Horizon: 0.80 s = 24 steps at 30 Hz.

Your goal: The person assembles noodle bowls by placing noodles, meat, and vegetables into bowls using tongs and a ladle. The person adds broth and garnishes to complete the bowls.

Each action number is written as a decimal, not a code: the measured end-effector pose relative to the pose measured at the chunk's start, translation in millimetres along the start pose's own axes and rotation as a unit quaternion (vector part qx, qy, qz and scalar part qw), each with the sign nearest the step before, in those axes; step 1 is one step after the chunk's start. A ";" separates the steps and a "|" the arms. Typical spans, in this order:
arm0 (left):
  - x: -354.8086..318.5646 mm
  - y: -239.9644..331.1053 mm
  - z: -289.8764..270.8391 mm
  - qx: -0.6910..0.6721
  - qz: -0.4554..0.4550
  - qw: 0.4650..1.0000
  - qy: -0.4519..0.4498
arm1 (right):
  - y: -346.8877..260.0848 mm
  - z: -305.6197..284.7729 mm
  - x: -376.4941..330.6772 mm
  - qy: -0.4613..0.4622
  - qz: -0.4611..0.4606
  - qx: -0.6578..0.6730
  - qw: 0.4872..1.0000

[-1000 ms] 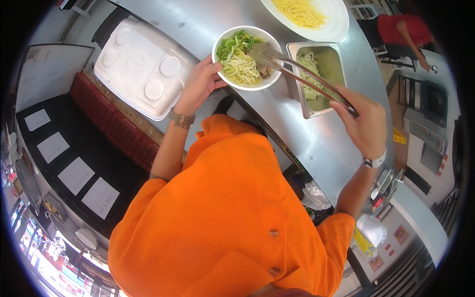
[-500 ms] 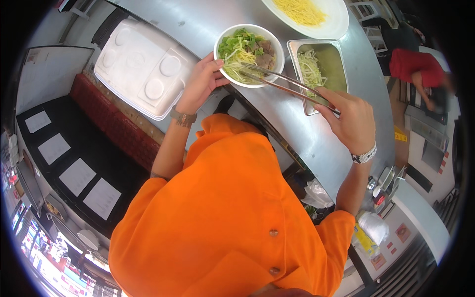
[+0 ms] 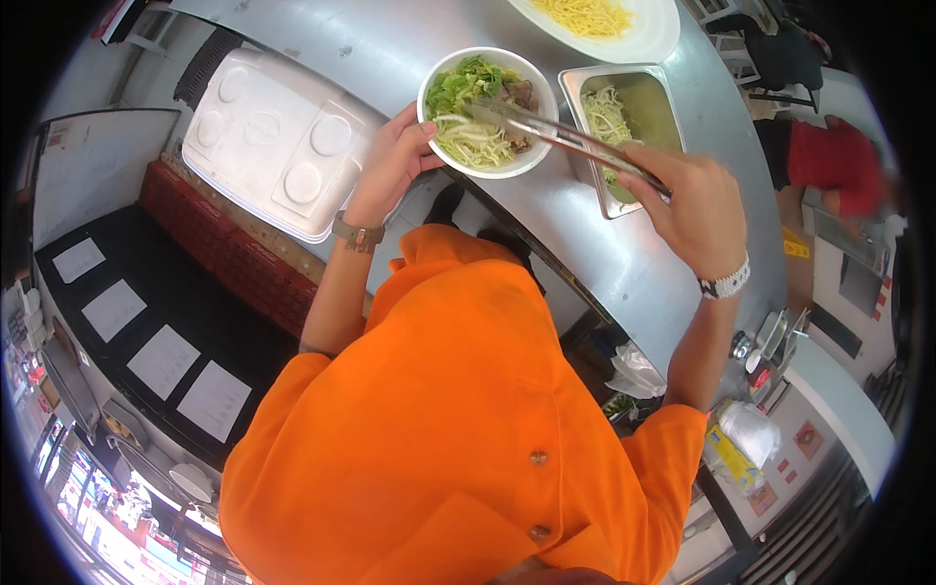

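White bowl [image 3: 487, 112] of greens and noodles upper centre, your left hand [image 3: 390, 161] cupping its rim, your right hand [image 3: 697, 210] gripping one pair of metal tongs [image 3: 561, 132] over it, one steel tray [image 3: 629, 127] beside.

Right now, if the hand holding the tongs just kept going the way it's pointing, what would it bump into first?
The right hand points its metal tongs up and left, tips already over the white bowl. Going straight on, they would probably meet the noodles and greens first, though height above the food is hard to judge.

Food stall kitchen, steel counter [image 3: 634, 283], noodle tray [image 3: 629, 122]
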<state>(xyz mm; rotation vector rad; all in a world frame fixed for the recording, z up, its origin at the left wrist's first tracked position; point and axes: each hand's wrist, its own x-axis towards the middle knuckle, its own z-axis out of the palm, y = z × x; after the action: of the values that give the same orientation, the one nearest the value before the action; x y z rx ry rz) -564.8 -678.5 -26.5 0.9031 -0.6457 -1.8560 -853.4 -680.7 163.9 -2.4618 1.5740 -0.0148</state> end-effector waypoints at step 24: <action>4.9 -6.0 -9.1 0.001 -0.018 1.000 -0.010 | 48.0 -15.1 -66.2 -0.051 0.288 -0.102 0.951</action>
<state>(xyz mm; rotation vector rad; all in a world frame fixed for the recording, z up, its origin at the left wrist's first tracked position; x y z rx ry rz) -562.0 -680.9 -37.9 0.9035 -0.6481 -1.8983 -926.6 -643.3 176.7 -1.9946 2.2723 0.3787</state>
